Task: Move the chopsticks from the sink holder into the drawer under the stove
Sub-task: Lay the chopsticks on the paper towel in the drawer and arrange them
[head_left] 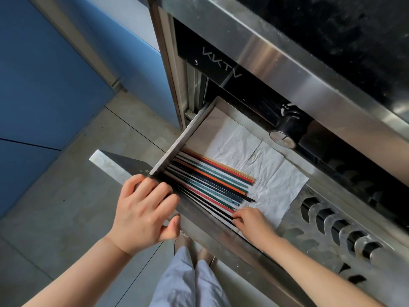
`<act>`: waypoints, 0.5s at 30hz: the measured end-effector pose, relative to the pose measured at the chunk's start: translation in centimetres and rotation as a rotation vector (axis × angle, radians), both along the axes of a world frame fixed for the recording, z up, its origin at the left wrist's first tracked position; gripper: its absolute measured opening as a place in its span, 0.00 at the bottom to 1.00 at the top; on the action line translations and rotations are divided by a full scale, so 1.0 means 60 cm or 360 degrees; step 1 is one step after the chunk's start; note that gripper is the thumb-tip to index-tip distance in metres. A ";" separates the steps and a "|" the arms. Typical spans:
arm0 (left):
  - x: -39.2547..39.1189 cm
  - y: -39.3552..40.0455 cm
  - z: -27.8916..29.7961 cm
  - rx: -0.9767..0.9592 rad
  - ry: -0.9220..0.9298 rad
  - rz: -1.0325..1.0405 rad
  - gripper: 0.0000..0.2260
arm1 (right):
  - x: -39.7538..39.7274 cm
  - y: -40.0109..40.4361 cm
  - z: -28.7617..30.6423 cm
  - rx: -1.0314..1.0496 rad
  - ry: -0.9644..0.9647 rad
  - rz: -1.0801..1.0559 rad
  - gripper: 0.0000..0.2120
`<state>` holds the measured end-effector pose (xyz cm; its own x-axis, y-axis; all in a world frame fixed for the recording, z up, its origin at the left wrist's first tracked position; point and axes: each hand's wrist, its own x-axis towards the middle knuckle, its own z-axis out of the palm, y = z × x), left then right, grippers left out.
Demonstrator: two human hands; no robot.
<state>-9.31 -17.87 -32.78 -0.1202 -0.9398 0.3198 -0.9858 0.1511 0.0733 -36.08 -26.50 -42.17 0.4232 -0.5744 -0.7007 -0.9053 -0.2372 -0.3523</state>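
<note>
Right hand [252,220] pinches the chopsticks' [212,185] near ends; shafts run up-left from it. Left hand [143,209] grips the drawer front [115,167].

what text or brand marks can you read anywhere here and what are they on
"KKTV", as best it reads in stylised angular letters, on the black panel below the stove top.
White marks around the black knob: too small to read.
Nothing readable on the drawer, the chopsticks or the paper liner.
</note>
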 end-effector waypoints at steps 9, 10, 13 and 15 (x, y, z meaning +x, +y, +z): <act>-0.002 -0.002 0.000 -0.0027 0.0019 0.0008 0.20 | -0.033 -0.066 -0.006 -0.0317 -0.0108 -0.0202 0.07; -0.002 -0.001 0.000 -0.0030 0.0015 0.0009 0.20 | -0.037 -0.073 -0.010 -0.0357 -0.0104 -0.0245 0.06; -0.001 0.000 -0.001 -0.0039 0.0007 0.0011 0.20 | -0.039 -0.076 -0.023 -0.0337 -0.0047 -0.0173 0.08; -0.001 0.000 -0.002 -0.0037 0.0000 0.0009 0.19 | -0.037 -0.073 -0.031 -0.0351 -0.0016 -0.0034 0.08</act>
